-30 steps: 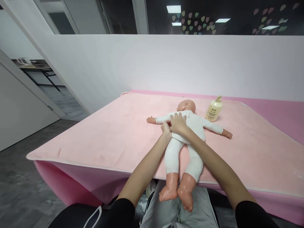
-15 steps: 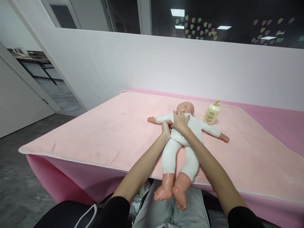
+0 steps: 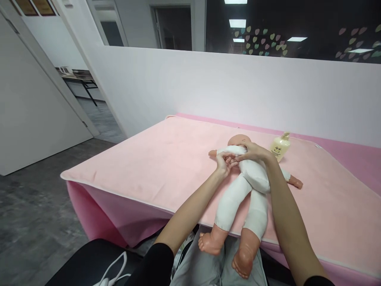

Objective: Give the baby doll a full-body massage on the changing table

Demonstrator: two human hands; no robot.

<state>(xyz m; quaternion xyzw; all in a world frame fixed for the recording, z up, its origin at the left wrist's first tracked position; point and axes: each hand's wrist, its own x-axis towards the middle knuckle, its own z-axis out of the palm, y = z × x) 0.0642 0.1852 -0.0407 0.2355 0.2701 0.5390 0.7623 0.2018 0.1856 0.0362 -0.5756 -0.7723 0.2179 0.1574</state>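
Note:
A baby doll with a white cloth body and plastic head, hands and feet lies on a light pink blanket. Its torso is tilted toward its left-side arm, and its feet hang over the near table edge. My left hand is at the left side of the doll's chest, palm up with curled fingers against it. Across the upper chest, my right hand is wrapped over the body, its fingertips meeting my left fingers. My hands partly hide the doll's chest and lower face.
A pale yellow pump bottle stands just behind my right wrist. Beyond the table is a white wall with a dark window. To the left are a door and a black chair with a white cable.
My right hand has shifted from lying on the chest to wrapping over it. The doll's torso has rolled toward the left and its legs have spread. The view has swung left.

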